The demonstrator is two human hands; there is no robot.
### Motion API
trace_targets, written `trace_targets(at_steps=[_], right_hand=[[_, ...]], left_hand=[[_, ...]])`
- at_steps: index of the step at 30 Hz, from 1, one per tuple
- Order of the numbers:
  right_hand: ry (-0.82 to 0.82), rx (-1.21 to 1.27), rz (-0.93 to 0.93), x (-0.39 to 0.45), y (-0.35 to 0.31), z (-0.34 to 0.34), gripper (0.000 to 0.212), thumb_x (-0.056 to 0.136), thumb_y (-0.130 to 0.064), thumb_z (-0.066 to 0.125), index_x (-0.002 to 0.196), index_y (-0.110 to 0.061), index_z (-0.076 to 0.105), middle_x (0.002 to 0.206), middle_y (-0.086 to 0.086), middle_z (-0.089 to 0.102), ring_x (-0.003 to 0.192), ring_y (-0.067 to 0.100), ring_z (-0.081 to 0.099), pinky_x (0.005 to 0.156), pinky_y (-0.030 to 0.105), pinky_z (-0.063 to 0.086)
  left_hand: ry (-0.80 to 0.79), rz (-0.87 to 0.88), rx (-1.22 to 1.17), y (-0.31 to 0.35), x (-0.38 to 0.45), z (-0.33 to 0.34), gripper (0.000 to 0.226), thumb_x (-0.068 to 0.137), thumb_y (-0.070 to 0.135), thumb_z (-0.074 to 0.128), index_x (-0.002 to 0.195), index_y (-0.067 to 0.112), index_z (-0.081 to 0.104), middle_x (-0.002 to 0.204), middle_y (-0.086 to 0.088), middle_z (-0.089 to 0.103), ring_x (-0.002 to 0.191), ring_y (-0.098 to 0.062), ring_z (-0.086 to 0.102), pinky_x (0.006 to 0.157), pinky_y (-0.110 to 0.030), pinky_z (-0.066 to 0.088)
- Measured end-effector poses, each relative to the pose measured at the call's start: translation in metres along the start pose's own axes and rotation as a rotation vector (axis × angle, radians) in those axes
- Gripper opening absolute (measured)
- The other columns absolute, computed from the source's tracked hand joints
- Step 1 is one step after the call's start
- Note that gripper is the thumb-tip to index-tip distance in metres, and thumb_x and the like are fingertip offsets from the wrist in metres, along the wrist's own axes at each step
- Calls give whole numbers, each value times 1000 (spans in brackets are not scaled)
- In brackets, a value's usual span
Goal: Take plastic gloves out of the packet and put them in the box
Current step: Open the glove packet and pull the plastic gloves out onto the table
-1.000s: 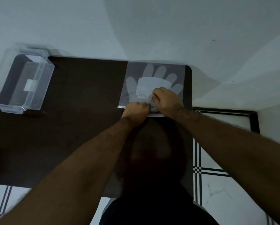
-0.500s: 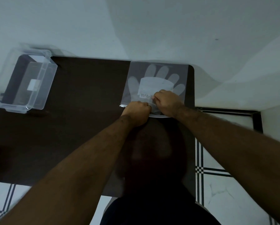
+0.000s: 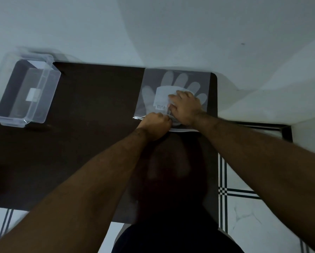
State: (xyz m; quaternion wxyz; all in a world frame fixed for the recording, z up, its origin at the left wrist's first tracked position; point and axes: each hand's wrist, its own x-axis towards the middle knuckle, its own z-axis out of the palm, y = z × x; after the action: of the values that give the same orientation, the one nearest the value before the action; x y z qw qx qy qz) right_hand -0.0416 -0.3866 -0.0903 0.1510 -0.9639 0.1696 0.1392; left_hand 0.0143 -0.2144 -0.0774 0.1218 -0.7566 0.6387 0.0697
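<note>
On the table's far left the clear box waits (well apart), while the left hand pinches the packet's near edge and the right hand, fingers curled together, has pushed deeper toward the gloves inside

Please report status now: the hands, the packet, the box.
Left hand grips packet mouth. Right hand reaching into it. Box far left, no gloves inside. Nothing between.

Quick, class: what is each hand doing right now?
Left hand: closed, gripping the near edge of the packet.
Right hand: fingers reaching into the packet's opening; what they hold cannot be told.
</note>
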Motion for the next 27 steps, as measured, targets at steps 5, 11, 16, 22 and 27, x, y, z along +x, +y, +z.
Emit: trace_targets(at_steps=[5, 11, 16, 22, 27], right_hand=[[-199, -42, 72, 15, -1, -1, 70, 105, -64, 33, 167, -39, 13, 179, 4, 2, 162, 40, 3, 123, 73, 16], [-258, -65, 98, 23, -1, -9, 77, 101, -68, 42, 166, -44, 9, 179, 0, -2, 163, 38, 1, 119, 77, 19], [-266, -71, 90, 24, -3, -12, 76, 102, -66, 42, 166, -43, 9, 178, -1, -2, 162, 37, 2, 119, 78, 20], [-223, -93, 57, 23, 0, -12, 72, 103, -63, 41, 166, -40, 14, 178, 3, 2, 161, 38, 6, 119, 76, 20], [-70, -129, 32, 12, -7, -6, 67, 104, -55, 47, 164, -31, 27, 175, 11, 16, 158, 46, 16, 120, 78, 18]], left_hand=[[80, 29, -32, 5, -6, 3, 26, 108, 25, 52, 121, 11, 70, 115, -10, 73, 100, -30, 72, 81, -45, 58], [213, 47, -102, 18, -24, 14, 7, 89, 10, 76, 93, 5, 74, 82, -14, 72, 68, -34, 70, 59, -43, 60], [279, 16, -180, 45, -58, 26, 11, 82, 9, 82, 88, 6, 73, 77, -12, 70, 62, -32, 69, 51, -39, 58], [277, -18, -246, 87, -112, 46, 22, 76, 16, 88, 91, 7, 74, 75, -9, 68, 59, -29, 67, 50, -37, 56], [290, -76, -281, 121, -154, 62, 9, 85, 13, 78, 86, 9, 70, 72, -8, 66, 57, -27, 65, 49, -36, 55]])
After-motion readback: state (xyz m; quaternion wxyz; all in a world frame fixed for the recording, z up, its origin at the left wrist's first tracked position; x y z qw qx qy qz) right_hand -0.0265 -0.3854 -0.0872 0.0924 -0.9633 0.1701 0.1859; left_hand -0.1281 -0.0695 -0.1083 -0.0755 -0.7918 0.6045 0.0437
